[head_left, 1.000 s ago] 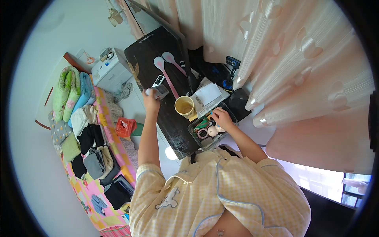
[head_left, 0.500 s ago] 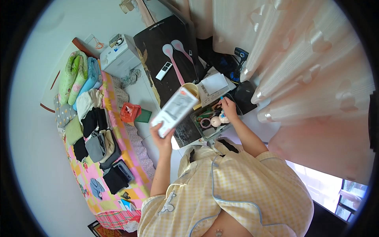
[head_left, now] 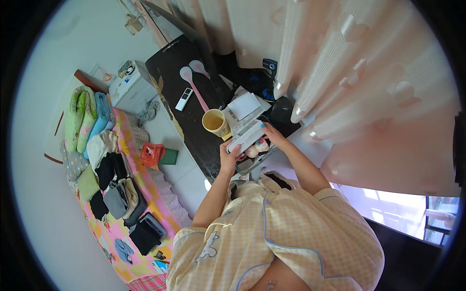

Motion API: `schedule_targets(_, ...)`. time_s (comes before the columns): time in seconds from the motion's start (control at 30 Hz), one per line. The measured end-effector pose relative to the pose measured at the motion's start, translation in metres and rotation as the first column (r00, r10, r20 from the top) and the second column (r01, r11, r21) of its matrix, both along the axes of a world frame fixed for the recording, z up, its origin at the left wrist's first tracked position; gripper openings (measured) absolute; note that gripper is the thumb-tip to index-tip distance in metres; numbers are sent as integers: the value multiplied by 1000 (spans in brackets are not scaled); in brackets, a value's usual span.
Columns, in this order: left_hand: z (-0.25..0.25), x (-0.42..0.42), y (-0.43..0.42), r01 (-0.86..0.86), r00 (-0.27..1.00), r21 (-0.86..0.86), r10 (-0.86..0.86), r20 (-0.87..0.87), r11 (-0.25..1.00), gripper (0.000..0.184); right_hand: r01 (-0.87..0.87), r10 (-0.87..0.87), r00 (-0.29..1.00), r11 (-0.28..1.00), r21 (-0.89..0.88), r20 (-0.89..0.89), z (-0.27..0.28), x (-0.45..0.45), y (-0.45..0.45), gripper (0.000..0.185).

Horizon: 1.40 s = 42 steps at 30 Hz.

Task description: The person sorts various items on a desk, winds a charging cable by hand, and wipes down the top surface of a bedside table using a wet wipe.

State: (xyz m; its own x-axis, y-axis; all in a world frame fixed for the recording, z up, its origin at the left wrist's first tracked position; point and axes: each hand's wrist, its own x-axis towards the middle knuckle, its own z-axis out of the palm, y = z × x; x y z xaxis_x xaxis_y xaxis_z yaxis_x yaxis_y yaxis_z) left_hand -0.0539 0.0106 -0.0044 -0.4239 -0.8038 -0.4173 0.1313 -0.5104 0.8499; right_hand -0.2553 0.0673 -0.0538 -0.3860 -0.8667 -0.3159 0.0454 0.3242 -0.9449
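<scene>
A long white box (head_left: 246, 137) with grey print is held level above a clear plastic bin. My left hand (head_left: 228, 159) is closed round its near left end. At the other end, my right hand (head_left: 274, 137) grips the box, and a small blue spot shows at its fingertips. Below the box, the bin (head_left: 245, 169) holds a pale pink doll-like figure (head_left: 252, 152) and other small items, mostly covered by the box and hands. A yellowish paper cup (head_left: 215, 122) stands on the dark desk just beyond the box.
On the dark desk (head_left: 194, 138) lie a white remote (head_left: 184, 99), two pink-handled spoons (head_left: 194, 88) and white papers (head_left: 244, 105). Pink curtains (head_left: 374, 121) hang at right. Folded clothes (head_left: 116, 199) cover the bed at left; a red bag (head_left: 152, 154) stands beside it.
The white box has moved right and down, from beside the cup to above the bin, uncovering the cup. My right hand has come up out of the bin onto the box.
</scene>
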Motion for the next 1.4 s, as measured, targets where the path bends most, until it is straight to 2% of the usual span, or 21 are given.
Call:
schedule_targets(0.03, 1, 2, -3, 8, 1000, -2, -8, 1, 1000, 36, -92, 88, 992, 995, -37, -94, 2, 2, -1, 42)
schedule_targets(0.07, 2, 5, -7, 76, 996, 69, -79, 33, 995, 35, -71, 72, 963, 997, 14, -260, 5, 4, -2, 43)
schedule_targets(0.1, 5, 7, -10, 139, 987, 143, -149, 61, 980, 34, -65, 66, 964, 998, 12, -259, 11, 5, -4, 43)
schedule_targets(0.2, 17, 8, -14, 207, 950, 130, -231, 211, 970, 36, -104, 140, 938, 986, 130, -316, 22, 7, -8, 46)
schedule_targets(0.27, 20, 8, -15, 256, 911, 129, -284, 300, 958, 37, -79, 198, 839, 966, 245, -507, 18, 7, -12, 49)
schedule_targets(0.33, 19, 8, -10, 492, 686, -249, -195, 701, 834, 40, -74, 201, 819, 966, 249, -537, 17, 10, -13, 49)
schedule_targets(0.37, 7, 10, -9, 489, 687, -250, -193, 700, 836, 40, -69, 206, 798, 965, 253, -567, 16, 11, -13, 49)
schedule_targets(0.43, -9, 11, -9, 534, 659, -544, 84, 747, 648, 35, -31, 167, 783, 972, 231, -599, 10, 14, -16, 47)
schedule_targets(0.53, 6, 5, 4, 417, 696, -604, 188, 693, 679, 32, 64, 52, 742, 987, 148, -668, 0, 19, -16, 43)
schedule_targets(0.63, -4, 6, 0, 402, 725, -691, 252, 641, 600, 31, 145, -81, 704, 989, 32, -706, 3, 21, -17, 35)
schedule_targets(0.73, -14, 11, -9, 443, 760, -726, 209, 615, 526, 34, 170, -175, 693, 982, -77, -700, 11, 22, -16, 28)
schedule_targets(0.87, 5, 15, -11, 474, 756, -689, 147, 638, 548, 36, 157, -232, 686, 973, -171, -690, 13, 23, -19, 24)
schedule_targets(0.93, 12, 18, -20, 706, 537, -602, 271, 799, 374, 40, 131, -218, 685, 976, -176, -695, 18, 25, -20, 25)
schedule_targets(1.0, 5, 19, -21, 676, 561, -622, 271, 782, 396, 40, 142, -130, 689, 989, -43, -713, 22, 27, -22, 25)
schedule_targets(1.1, -7, 19, -19, 633, 595, -664, 298, 746, 398, 41, 129, -71, 707, 991, 29, -703, 25, 26, -25, 29)
schedule_targets(1.13, -11, 19, -18, 568, 654, -720, 313, 689, 399, 42, 135, -57, 728, 989, 62, -683, 25, 27, -25, 27)
schedule_targets(1.17, -14, 20, -18, 497, 708, -772, 329, 625, 397, 43, 131, -56, 728, 990, 58, -683, 26, 28, -26, 27)
schedule_targets(1.23, -14, 25, -18, 411, 775, -843, 355, 523, 346, 36, 116, -191, 565, 982, -152, -803, 29, 31, -26, 25)
schedule_targets(1.3, -22, 35, -20, 105, 814, -664, 319, 485, 740, 27, 128, -209, 572, 978, -166, -793, 31, 30, -29, 21)
schedule_targets(1.33, -27, 39, -26, 9, 810, -652, 377, 449, 758, 19, 86, -235, 561, 970, -226, -794, 31, 28, -30, 18)
schedule_targets(1.4, -32, 50, -43, 25, 763, -673, 421, 491, 740, 15, 38, -260, 553, 957, -288, -792, 33, 28, -35, 16)
